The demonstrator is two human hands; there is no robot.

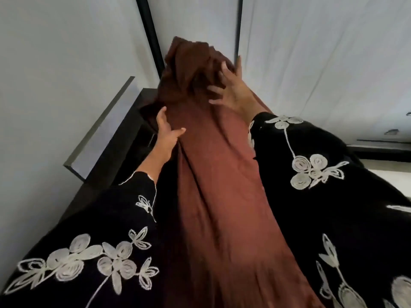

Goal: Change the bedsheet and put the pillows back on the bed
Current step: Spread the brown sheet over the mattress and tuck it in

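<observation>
While the rust-brown bedsheet runs up the middle of the view as one long, creased length, both hands are on its upper part, held out in front of the person. The sheet's top end is bunched into a dark, crumpled wad, and from there the cloth falls toward the camera between the two arms.

The left hand grips the sheet's left edge just below the wad, with the thumb laid across the front of the cloth and the fingers wrapped round its side. The right hand is higher, against the right side of the wad; its fingers are spread and released, pressing into the folds rather than closing round them.

Both arms wear wide black sleeves embroidered with white flowers and stems. Behind the sheet stand pale panels divided by two black vertical strips. A dark cabinet sits at the left, just behind the left hand, against a pale wall.
</observation>
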